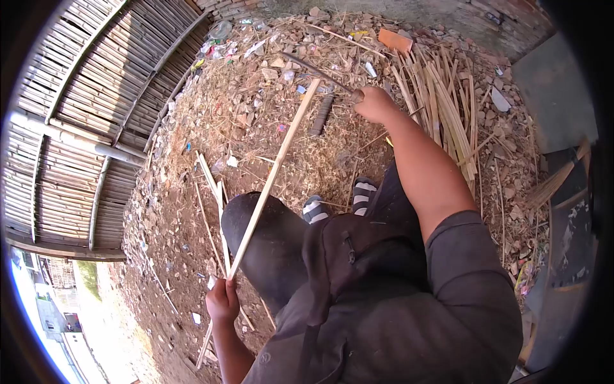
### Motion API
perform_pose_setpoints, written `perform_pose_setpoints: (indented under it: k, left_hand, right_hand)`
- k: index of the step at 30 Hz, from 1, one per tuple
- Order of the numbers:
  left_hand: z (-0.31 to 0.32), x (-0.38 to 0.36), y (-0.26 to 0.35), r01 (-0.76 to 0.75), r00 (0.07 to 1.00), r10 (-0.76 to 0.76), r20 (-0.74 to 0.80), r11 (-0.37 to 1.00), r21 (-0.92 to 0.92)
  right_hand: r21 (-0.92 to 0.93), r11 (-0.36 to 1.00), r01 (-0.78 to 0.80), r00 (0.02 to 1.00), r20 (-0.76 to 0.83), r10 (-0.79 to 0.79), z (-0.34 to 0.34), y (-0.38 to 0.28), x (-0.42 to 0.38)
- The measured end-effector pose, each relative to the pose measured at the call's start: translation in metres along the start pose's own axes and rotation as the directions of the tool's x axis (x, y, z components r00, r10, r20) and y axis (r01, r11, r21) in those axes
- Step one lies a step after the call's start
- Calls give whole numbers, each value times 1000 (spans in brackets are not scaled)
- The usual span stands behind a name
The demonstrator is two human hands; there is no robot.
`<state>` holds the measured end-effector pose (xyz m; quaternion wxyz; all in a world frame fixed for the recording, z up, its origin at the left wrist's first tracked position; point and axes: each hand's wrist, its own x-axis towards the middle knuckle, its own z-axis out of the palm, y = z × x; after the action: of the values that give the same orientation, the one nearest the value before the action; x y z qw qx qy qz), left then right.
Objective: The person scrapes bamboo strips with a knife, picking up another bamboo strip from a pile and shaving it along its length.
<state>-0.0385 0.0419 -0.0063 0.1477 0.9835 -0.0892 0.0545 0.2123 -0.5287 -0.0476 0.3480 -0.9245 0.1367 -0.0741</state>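
Note:
My left hand (222,301) is closed around the lower part of a long pale bamboo strip (275,169), which slants up over my left knee. Gripped in my right hand (376,104) is a machete (323,75), its dark narrow blade pointing to the upper left. The blade passes just above the strip's far end in this view. Below the blade, a dark ridged cylindrical piece (322,116) lies on the ground.
Many split bamboo strips (448,102) are piled at the right, and a few more strips (220,211) lie by my left knee. An orange brick-like slab (395,41) sits near the back wall. Rubble and litter cover the ground; a bamboo fence (83,128) stands left.

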Motion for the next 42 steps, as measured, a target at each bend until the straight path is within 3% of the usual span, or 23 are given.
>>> perform_pose_setpoints:
  k: [3,6,9,12,19,26,34,42]
  left_hand:
    - [-1,-8,-7,20,1000,-21,-12,996,-82]
    - [6,-10,-1,27,1000,-27,4,995,-95]
    - [8,-10,4,86,996,-81,42,988,-131]
    - [6,-3,12,55,998,-52,25,994,-97]
    - [8,2,22,56,998,-53,43,996,-69]
    - [7,5,33,58,997,-56,45,997,-53]
    - [3,9,39,60,998,-59,23,996,-67]
    - [-6,23,55,124,985,-112,130,988,-88]
  right_hand:
    - [193,956,-222,971,-46,235,-12,15,7]
    - [346,909,-231,952,-113,285,-13,12,6]
    - [496,846,-194,961,-78,266,-13,0,1]
    - [375,924,-77,981,-136,136,-12,-5,3]
    - [137,984,117,993,-35,-114,-1,-25,-17]
    - [-58,925,375,913,197,-358,1,-54,-38]
    - [-114,922,370,912,236,-337,10,-54,-37]
    - [-85,940,330,930,202,-308,12,-46,-41]
